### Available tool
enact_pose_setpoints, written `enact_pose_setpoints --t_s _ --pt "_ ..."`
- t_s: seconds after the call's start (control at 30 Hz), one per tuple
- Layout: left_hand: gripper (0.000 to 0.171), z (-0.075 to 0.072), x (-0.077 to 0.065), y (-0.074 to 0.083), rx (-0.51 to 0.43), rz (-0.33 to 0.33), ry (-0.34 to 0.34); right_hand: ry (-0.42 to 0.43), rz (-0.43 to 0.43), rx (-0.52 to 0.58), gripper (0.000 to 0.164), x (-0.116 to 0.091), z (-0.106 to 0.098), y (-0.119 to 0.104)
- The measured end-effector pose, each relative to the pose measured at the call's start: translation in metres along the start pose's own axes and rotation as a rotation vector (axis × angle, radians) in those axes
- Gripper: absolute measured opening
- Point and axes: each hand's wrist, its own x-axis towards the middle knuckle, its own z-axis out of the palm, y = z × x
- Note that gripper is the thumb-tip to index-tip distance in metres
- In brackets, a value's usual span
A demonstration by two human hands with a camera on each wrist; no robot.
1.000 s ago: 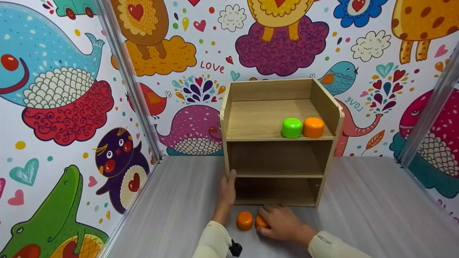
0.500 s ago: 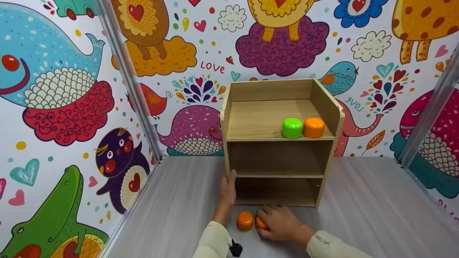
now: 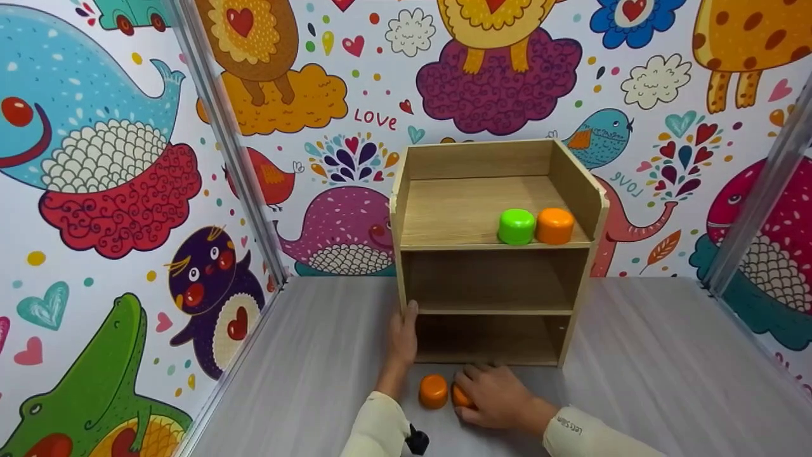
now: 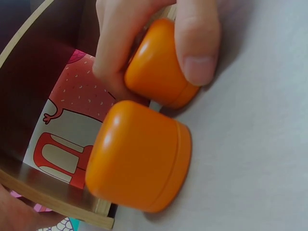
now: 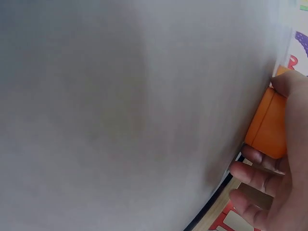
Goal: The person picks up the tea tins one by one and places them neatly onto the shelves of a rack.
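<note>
A small wooden shelf unit point(image 3: 488, 312) stands on the grey table. My left hand point(image 3: 401, 339) holds its left side panel near the bottom, thumb at the front edge. At the shelf's front foot, my right hand point(image 3: 498, 395) grips an orange round-topped container point(image 4: 161, 67) between thumb and fingers. In the head view the hand hides most of that container. Just left of it a second orange container point(image 3: 433, 391) sits upright on the table, showing a seam near its base point(image 4: 178, 163). A green container point(image 3: 516, 226) and another orange one point(image 3: 555, 226) stand on the top shelf's right side.
Grey tabletop point(image 3: 330, 330) runs on both sides of the shelf. Cartoon-printed panels point(image 3: 355, 76) stand at the back and sides, joined by metal corner posts point(image 3: 235, 146). A small black object point(image 3: 417, 439) sits at the left sleeve's cuff.
</note>
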Motion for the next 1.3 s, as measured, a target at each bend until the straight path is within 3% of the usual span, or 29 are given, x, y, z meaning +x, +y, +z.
enact_pose_setpoints --t_s 0.33,0.67,0.8,1.0,1.3 --pt "0.027 0.002 0.004 -0.008 0.006 0.015 0.022 -0.022 -0.039 -0.009 0.041 -0.005 -0.007 0.0" --pt "0.025 0.0 0.0 0.002 0.014 0.005 0.013 -0.031 -0.091 -0.016 0.043 -0.011 -0.019 -0.003" --pt "0.028 0.001 -0.001 0.001 0.015 -0.005 0.013 -0.01 -0.107 -0.019 0.041 -0.015 -0.024 -0.006" --pt "0.034 0.002 -0.003 0.0 -0.015 -0.049 0.009 0.089 -0.134 0.006 0.037 -0.022 -0.033 -0.013" --pt "0.032 0.0 0.0 -0.004 -0.024 -0.014 -0.008 0.063 -0.131 0.063 0.036 -0.026 -0.05 -0.014"
